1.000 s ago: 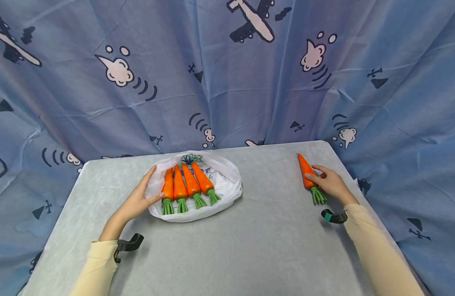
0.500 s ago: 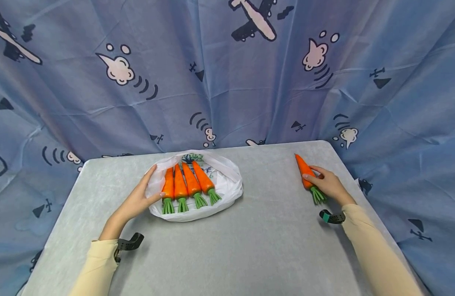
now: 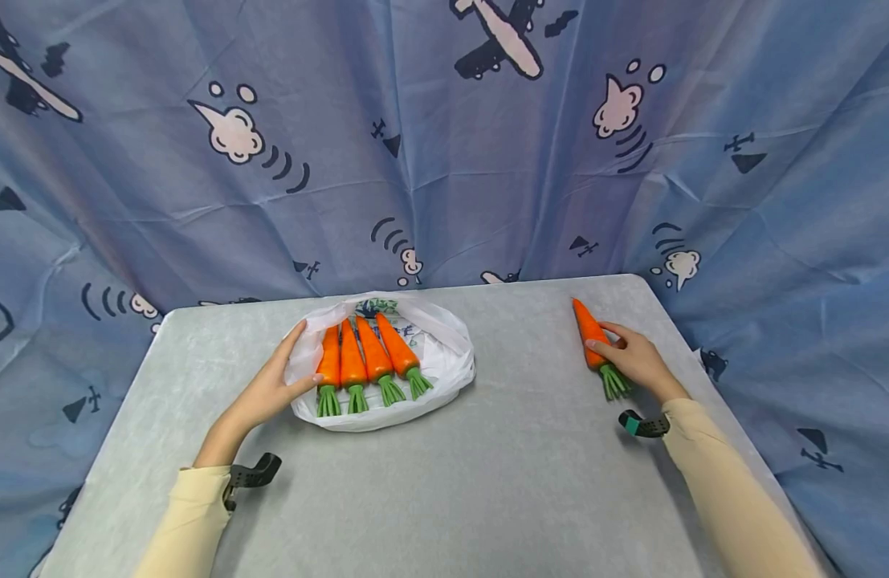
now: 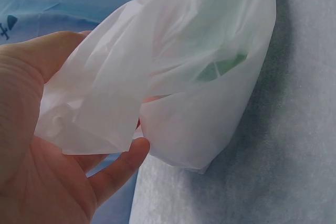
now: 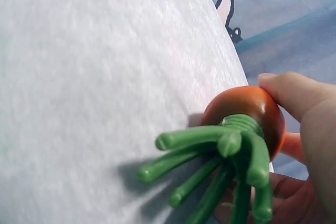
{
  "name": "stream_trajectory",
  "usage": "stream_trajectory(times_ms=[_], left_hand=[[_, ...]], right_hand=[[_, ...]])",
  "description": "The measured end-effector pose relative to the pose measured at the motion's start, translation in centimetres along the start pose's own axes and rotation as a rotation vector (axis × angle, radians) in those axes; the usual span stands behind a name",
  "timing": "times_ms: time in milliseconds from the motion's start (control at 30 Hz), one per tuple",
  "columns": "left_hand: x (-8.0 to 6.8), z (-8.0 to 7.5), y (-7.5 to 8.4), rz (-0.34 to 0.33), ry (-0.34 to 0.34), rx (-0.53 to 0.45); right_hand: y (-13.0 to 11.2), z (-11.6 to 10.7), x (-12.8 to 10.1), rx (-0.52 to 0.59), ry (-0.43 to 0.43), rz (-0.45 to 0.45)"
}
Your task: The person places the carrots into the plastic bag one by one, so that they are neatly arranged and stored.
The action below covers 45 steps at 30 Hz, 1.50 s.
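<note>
A white plastic bag (image 3: 444, 353) lies open at the table's back middle, with several orange toy carrots (image 3: 364, 357) side by side in it, green tops toward me. My left hand (image 3: 274, 385) holds the bag's left edge, the thin film (image 4: 157, 93) caught between thumb and fingers. My right hand (image 3: 632, 357) grips another carrot (image 3: 591, 333) near its green top (image 5: 220, 166) at the table's right side. The carrot's tip points away from me, and its top is just above the table.
The grey table (image 3: 444, 490) has rounded far corners and a right edge close to my right hand. A blue curtain (image 3: 444, 144) printed with planes and clouds hangs right behind it and down both sides. Black wrist mounts (image 3: 252, 474) sit on both forearms.
My right hand has shifted the carrot slightly left and away from the table's right edge. The left hand and the bag have stayed put.
</note>
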<state>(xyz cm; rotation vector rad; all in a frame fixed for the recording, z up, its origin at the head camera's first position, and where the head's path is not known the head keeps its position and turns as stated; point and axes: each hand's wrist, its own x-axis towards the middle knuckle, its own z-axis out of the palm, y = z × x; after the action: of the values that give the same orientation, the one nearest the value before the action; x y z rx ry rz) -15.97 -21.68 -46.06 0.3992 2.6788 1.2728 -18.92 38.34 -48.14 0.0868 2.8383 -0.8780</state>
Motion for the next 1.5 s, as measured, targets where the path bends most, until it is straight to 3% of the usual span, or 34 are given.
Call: stream_trajectory(times_ms=[433, 1067, 1500], left_hand=[[0.0, 0.0, 0.0, 0.012, 0.001, -0.028], [0.0, -0.1, 0.1, 0.018, 0.006, -0.032], [0.0, -0.2, 0.0, 0.012, 0.006, -0.019]], right_hand=[[-2.3, 0.4, -0.2, 0.02, 0.021, -0.042], [-8.0, 1.9, -0.7, 0.081, -0.049, -0.13], [-10.0, 2.7, -0.7, 0.105, -0.064, -0.157]])
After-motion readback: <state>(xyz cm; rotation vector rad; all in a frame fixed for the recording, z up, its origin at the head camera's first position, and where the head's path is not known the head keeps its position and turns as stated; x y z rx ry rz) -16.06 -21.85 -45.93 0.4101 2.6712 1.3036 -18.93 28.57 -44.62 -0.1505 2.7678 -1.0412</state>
